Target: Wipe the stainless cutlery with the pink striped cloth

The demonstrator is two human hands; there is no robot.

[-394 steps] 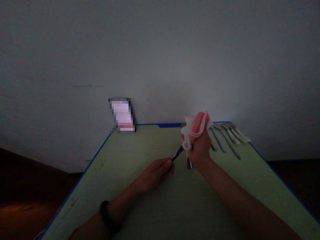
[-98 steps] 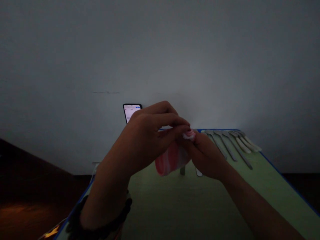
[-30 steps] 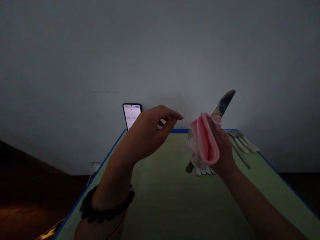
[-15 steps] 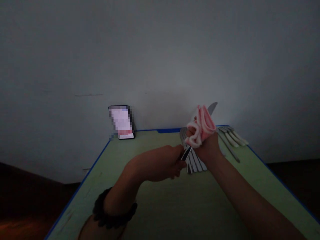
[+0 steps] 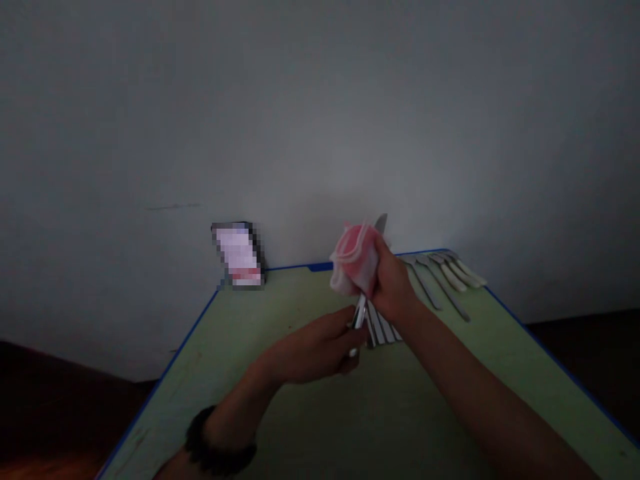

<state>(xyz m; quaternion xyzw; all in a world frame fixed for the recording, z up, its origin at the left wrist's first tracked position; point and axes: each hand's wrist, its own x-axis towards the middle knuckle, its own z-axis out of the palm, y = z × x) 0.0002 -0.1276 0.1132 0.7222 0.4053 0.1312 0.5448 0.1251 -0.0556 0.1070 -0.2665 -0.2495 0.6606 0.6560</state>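
My left hand (image 5: 325,343) is closed round the handle of a shiny metal table knife (image 5: 361,311), held at a slant above the table. The knife's rounded blade tip pokes out beyond a pink and white cloth (image 5: 354,257). That cloth is bunched round the blade, and my right hand (image 5: 395,277) grips it from the right side. Most of the blade is hidden inside the cloth. Under and behind my hands, several metal cutlery handles (image 5: 384,328) lie side by side, partly covered from view.
To the right on the green table (image 5: 320,427) lie loose metal cutlery pieces (image 5: 447,293) and several pieces with pale handles (image 5: 457,275). A phone (image 5: 239,255) with a lit screen leans on the grey wall (image 5: 320,133) at the back left.
Both hands, with the knife and cloth, have shifted left and the knife stands more upright. My right hand and the cloth have turned. More cutlery shows at right.
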